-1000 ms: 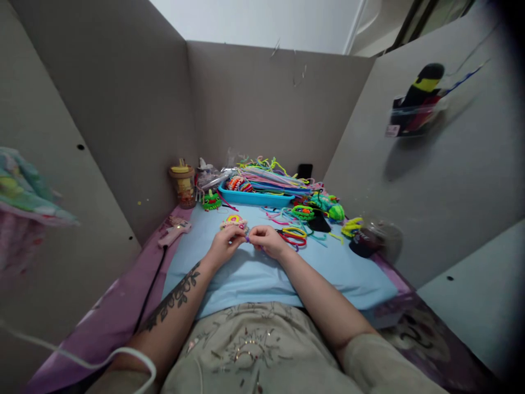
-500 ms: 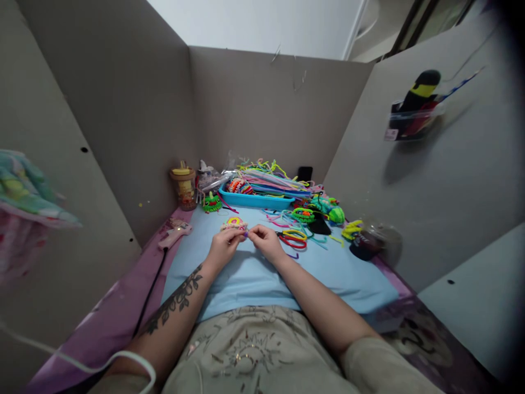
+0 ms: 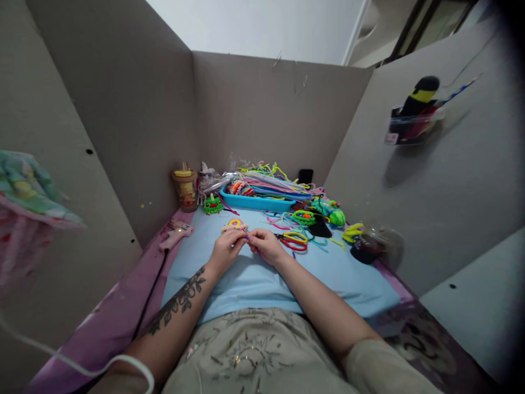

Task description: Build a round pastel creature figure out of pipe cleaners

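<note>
In the head view, we have our left hand [image 3: 225, 250] and right hand [image 3: 267, 247] close together, pinching a purple strand [image 3: 248, 237] just in front of the pink-and-yellow piece [image 3: 235, 224], where, we judge, uneven pulling could slip the purple strand loose.

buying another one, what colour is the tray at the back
The tray is bright blue, best seen in the head view.
</note>
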`<action>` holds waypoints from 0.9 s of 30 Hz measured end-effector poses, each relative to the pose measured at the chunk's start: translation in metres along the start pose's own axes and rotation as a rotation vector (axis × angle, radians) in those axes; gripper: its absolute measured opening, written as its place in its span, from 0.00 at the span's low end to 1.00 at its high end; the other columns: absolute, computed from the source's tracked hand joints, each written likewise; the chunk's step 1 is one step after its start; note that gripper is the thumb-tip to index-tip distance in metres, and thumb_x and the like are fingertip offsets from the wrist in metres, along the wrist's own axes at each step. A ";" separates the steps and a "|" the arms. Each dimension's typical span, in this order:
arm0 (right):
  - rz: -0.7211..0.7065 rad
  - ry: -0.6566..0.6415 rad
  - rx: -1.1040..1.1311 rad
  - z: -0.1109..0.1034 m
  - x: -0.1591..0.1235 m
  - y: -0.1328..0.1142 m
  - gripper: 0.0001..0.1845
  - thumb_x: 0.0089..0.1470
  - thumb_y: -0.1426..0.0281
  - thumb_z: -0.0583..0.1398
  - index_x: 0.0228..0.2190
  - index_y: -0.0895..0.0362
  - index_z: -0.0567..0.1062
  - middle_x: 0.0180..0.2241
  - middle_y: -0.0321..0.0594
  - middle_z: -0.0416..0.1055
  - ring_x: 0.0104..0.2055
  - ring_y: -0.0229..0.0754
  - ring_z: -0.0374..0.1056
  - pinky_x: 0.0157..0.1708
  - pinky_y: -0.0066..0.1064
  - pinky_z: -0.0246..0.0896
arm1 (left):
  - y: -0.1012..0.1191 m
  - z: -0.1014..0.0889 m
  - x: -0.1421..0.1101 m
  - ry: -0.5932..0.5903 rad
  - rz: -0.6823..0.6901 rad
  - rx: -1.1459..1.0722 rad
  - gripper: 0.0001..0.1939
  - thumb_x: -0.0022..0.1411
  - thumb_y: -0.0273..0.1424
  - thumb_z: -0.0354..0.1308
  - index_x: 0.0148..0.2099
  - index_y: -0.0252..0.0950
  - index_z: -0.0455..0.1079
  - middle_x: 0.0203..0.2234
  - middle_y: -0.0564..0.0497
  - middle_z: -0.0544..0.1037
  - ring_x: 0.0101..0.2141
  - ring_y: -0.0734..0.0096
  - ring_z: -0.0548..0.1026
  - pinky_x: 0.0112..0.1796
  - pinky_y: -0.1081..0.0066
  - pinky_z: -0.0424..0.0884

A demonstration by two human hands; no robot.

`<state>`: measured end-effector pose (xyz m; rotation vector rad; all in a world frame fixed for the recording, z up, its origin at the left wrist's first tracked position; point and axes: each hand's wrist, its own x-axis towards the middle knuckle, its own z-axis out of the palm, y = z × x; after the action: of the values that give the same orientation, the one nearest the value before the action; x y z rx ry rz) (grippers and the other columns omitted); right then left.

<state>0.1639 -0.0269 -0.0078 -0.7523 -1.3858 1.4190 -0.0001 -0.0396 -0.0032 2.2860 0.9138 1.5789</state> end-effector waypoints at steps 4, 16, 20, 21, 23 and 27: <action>0.045 -0.030 0.072 0.002 0.001 -0.001 0.21 0.35 0.54 0.69 0.24 0.58 0.73 0.16 0.30 0.63 0.17 0.30 0.55 0.18 0.25 0.49 | 0.000 0.002 0.000 0.065 0.048 -0.015 0.07 0.60 0.30 0.57 0.39 0.40 0.75 0.30 0.49 0.75 0.35 0.68 0.73 0.41 0.65 0.70; 0.007 0.054 0.057 -0.001 0.003 0.002 0.15 0.40 0.59 0.67 0.20 0.58 0.72 0.13 0.28 0.61 0.15 0.30 0.52 0.16 0.24 0.43 | 0.000 0.006 -0.001 0.080 0.112 0.073 0.10 0.61 0.28 0.57 0.43 0.42 0.75 0.36 0.47 0.75 0.42 0.65 0.73 0.44 0.63 0.69; -0.039 0.077 0.002 -0.001 0.003 0.005 0.12 0.42 0.63 0.66 0.21 0.58 0.72 0.13 0.27 0.59 0.15 0.30 0.52 0.16 0.24 0.43 | -0.002 0.006 -0.001 0.075 0.110 0.103 0.09 0.60 0.29 0.58 0.43 0.41 0.75 0.38 0.47 0.77 0.42 0.65 0.74 0.45 0.63 0.69; -0.047 0.081 -0.013 -0.001 0.003 0.005 0.11 0.42 0.64 0.66 0.21 0.58 0.72 0.13 0.27 0.59 0.15 0.30 0.52 0.16 0.24 0.43 | -0.002 0.006 -0.001 0.078 0.109 0.108 0.08 0.60 0.29 0.58 0.42 0.40 0.75 0.37 0.47 0.77 0.42 0.65 0.74 0.44 0.63 0.70; -0.055 0.083 -0.042 -0.002 0.003 0.004 0.11 0.42 0.64 0.66 0.20 0.58 0.72 0.13 0.27 0.59 0.15 0.30 0.51 0.16 0.24 0.42 | -0.002 0.006 0.000 0.085 0.109 0.113 0.07 0.60 0.30 0.59 0.40 0.40 0.75 0.35 0.48 0.77 0.39 0.66 0.74 0.43 0.64 0.70; -0.059 0.071 -0.095 -0.004 0.000 0.001 0.11 0.42 0.64 0.67 0.21 0.59 0.74 0.13 0.28 0.61 0.16 0.30 0.52 0.17 0.24 0.42 | -0.004 0.005 0.001 0.089 0.108 0.098 0.04 0.58 0.30 0.60 0.36 0.39 0.76 0.31 0.49 0.78 0.35 0.67 0.75 0.40 0.64 0.71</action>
<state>0.1675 -0.0255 -0.0091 -0.8091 -1.4167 1.2765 0.0027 -0.0352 -0.0068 2.3856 0.9226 1.7285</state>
